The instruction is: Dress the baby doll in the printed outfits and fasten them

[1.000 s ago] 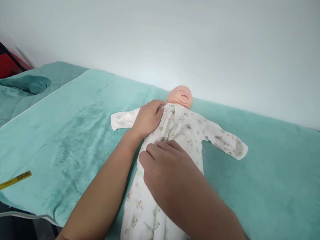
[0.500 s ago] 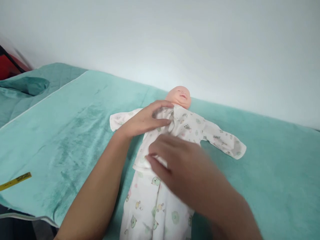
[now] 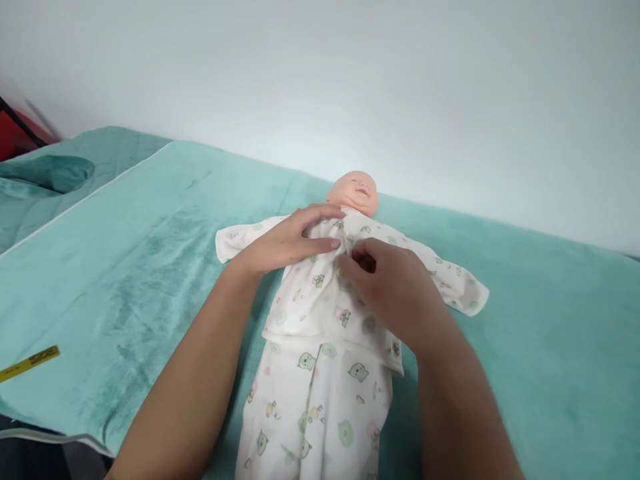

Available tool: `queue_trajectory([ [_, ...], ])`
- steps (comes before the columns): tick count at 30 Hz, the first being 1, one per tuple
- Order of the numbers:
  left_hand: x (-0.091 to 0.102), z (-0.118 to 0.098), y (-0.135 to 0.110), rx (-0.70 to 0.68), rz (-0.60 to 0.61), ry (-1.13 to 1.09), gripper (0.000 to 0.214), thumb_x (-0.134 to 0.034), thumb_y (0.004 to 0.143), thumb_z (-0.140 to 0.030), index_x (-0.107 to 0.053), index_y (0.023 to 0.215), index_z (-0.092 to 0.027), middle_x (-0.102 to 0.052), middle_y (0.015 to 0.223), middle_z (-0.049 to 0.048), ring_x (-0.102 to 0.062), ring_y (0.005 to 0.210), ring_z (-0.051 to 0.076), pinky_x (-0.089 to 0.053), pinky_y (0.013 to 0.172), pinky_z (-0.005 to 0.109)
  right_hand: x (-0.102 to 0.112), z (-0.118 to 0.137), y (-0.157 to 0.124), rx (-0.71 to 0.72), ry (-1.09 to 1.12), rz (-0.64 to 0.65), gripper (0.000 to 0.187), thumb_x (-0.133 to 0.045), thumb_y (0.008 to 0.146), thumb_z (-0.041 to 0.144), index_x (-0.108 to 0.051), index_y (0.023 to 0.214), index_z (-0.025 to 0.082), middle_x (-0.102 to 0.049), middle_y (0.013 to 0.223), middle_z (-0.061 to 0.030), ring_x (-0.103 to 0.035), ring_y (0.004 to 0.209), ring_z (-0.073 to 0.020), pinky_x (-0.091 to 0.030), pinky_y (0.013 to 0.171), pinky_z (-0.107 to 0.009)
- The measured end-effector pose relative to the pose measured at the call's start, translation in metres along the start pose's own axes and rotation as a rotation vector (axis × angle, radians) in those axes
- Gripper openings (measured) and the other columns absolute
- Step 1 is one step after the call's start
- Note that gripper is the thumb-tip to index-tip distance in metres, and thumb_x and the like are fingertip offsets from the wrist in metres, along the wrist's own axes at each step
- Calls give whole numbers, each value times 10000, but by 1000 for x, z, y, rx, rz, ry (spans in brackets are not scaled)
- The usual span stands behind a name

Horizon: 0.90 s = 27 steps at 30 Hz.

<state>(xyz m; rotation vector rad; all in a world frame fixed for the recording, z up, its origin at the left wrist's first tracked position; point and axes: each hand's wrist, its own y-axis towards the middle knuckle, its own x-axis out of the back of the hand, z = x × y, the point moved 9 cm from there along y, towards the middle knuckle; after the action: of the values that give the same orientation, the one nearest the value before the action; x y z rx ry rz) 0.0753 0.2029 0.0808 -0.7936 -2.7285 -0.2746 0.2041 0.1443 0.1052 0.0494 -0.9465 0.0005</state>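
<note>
A baby doll (image 3: 354, 189) lies on its back, its head toward the wall and its sleeves spread to both sides. It wears a white baby shirt (image 3: 305, 310) with small animal prints and matching trousers (image 3: 325, 413). Across the doll's upper chest rests my left hand (image 3: 293, 241), thumb and forefinger apart, the other fingers mostly hidden behind. My right hand (image 3: 393, 280) is closed in a pinch at the middle of the shirt's front, just below my left thumb. What exactly lies between its fingertips is hard to see; they meet at the shirt fabric.
A teal plush cover (image 3: 150, 280) lies under the doll, with a white-piped edge. At the far left is a quilted teal piece with a hollow (image 3: 50, 175), beside something red (image 3: 15, 133). A yellow strip (image 3: 30, 363) lies front left. The white wall (image 3: 320, 87) stands behind.
My right hand has moved up and away from above the doll's belly to the shirt's chest, uncovering the lower shirt. My left hand stays in place on the chest.
</note>
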Motion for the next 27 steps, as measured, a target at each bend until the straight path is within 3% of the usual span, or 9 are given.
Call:
queue_trajectory([
  [9, -1, 0, 2, -28, 9, 14, 471, -653, 857, -378, -585, 1318, -311, -506, 1483, 41, -445, 1379, 265, -350, 1153, 448, 3, -5, 2, -49, 285, 58, 359, -549, 879, 455, -472, 629, 209, -436, 569, 44, -374, 500, -96, -276, 437, -243],
  [15, -2, 2, 5, -23, -34, 64, 565, -718, 779, -334, -575, 1325, -321, -520, 1464, 35, -461, 1363, 278, -336, 1160, 446, 3, 1, 0, -19, 287, 46, 368, -571, 878, 467, -478, 632, 209, -462, 579, 43, -392, 509, -98, -291, 448, -244],
  [19, -2, 1, 7, -63, -85, 54, 458, -654, 818, -287, -612, 1273, -309, -547, 1436, 23, -479, 1347, 261, -350, 1155, 426, 1, 6, -1, 9, 249, 71, 359, -574, 888, 477, -524, 651, 212, -517, 567, 35, -449, 516, -115, -330, 475, -259],
  [24, 7, 3, 5, -36, -201, -36, 321, -526, 935, -388, -637, 1218, -289, -622, 1347, 20, -565, 1249, 232, -415, 1097, 394, 13, 7, 2, 118, 184, -135, 159, -617, 869, 345, -617, 770, 221, -632, 724, 16, -538, 636, -139, -405, 592, -286],
  [27, 4, 1, 6, -29, -206, 11, 343, -538, 932, -435, -623, 1232, -292, -613, 1361, 20, -549, 1268, 236, -401, 1103, 385, 10, 8, 4, 173, 152, -125, 98, -592, 874, 265, -670, 824, 234, -654, 825, 7, -560, 717, -148, -418, 643, -295],
])
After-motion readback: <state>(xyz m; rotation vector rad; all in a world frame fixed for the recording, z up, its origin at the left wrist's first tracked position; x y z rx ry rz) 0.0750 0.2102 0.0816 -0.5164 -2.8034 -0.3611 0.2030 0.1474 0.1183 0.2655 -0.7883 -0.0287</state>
